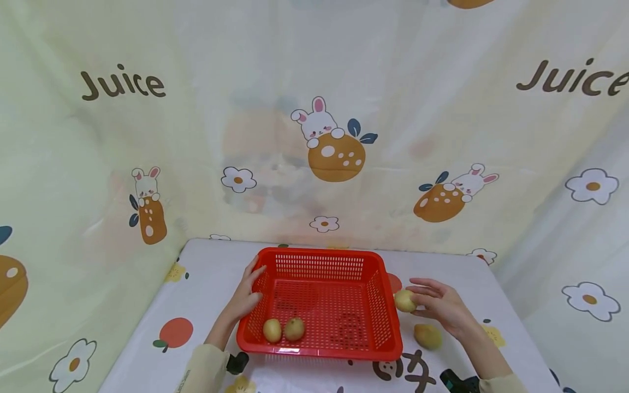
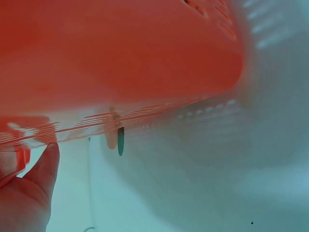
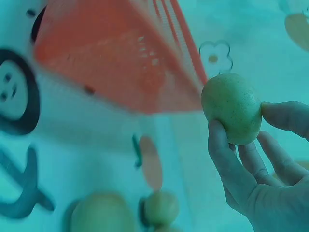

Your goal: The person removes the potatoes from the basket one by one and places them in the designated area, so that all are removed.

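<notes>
A red plastic basket (image 1: 319,349) with slotted walls stands on the table. My left hand (image 1: 244,295) holds its left rim; in the left wrist view the thumb (image 2: 46,164) touches the basket wall, while the other fingers are largely hidden. My right hand (image 1: 442,305) pinches a pale yellow, speckled, potato-like round item (image 3: 231,108) between thumb and fingertips, just outside the basket's right wall. Two similar items lie inside the basket at its front left, a yellowish one (image 1: 272,331) and a browner one (image 1: 295,329). Below the right hand a yellow-green lumpy item (image 1: 428,337) rests on the table.
A white tablecloth (image 1: 132,360) with printed fruit and flowers covers the table. Printed curtains (image 1: 275,65) hang behind and at both sides. In the right wrist view, blurred rounded items (image 3: 104,215) lie at the bottom edge.
</notes>
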Available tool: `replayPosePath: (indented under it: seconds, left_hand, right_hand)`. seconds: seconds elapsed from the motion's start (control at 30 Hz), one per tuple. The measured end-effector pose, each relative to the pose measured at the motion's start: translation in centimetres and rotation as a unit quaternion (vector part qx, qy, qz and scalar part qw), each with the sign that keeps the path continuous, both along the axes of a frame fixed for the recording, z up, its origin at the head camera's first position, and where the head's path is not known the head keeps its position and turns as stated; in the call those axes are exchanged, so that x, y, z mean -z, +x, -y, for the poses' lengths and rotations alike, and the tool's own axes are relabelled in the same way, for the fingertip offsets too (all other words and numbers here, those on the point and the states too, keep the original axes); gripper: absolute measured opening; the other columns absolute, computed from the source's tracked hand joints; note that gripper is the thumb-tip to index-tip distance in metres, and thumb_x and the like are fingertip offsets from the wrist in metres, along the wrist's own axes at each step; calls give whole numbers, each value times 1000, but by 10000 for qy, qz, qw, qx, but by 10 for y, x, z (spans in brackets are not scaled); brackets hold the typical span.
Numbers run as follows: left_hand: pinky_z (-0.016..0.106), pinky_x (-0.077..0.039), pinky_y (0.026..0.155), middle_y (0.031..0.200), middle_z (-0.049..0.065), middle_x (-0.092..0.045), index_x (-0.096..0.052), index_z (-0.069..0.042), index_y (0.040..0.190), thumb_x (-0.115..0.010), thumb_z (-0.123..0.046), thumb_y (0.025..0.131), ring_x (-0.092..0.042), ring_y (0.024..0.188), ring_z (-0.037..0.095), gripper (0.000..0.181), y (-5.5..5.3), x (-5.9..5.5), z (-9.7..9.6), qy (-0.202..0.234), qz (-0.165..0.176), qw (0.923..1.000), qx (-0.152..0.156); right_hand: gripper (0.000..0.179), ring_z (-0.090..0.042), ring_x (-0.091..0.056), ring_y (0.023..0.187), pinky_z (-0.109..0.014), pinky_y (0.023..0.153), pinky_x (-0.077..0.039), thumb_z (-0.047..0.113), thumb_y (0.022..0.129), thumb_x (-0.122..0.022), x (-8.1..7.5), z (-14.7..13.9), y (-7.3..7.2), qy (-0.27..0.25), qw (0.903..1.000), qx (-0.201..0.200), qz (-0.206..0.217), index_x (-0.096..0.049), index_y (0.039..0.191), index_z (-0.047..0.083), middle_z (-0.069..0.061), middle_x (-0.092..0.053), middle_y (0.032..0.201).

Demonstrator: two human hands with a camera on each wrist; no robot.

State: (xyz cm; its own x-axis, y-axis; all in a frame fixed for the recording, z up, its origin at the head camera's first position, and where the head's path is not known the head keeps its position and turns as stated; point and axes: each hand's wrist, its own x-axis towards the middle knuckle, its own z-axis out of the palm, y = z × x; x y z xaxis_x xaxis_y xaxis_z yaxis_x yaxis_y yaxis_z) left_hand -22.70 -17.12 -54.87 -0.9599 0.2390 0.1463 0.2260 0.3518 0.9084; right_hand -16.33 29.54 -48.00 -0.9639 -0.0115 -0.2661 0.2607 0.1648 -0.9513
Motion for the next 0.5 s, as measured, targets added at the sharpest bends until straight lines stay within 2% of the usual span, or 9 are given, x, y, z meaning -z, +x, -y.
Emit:
replayPosePath:
  seconds: [0.1,0.3,0.5]
  left_hand:
    - [58,-44,99,164,13,-5,-35,9,147,-50,15,78,-16,145,43,71,0,0,1,-1,34,10000,11]
    - [55,-49,94,165,10,-6,-36,7,148,-50,15,78,-18,144,42,71,3,-3,2,-18,86,10000,-43]
    - [57,-45,98,165,11,-6,-36,6,148,-51,15,78,-17,145,42,73,2,-2,1,18,73,10000,33]
  right_hand:
    - [57,-20,-67,99,-48,83,-56,12,93,-66,9,-16,9,-81,9997,182,139,-43,141,-5,-18,-64,126]
    - [46,-11,-67,92,-47,80,-57,3,90,-67,25,-45,26,-443,9980,403,189,-53,134,-5,-8,-70,113]
    - [29,-8,-66,90,-44,80,-57,2,90,-66,39,-77,44,-708,9950,616,332,-68,115,17,5,-71,103]
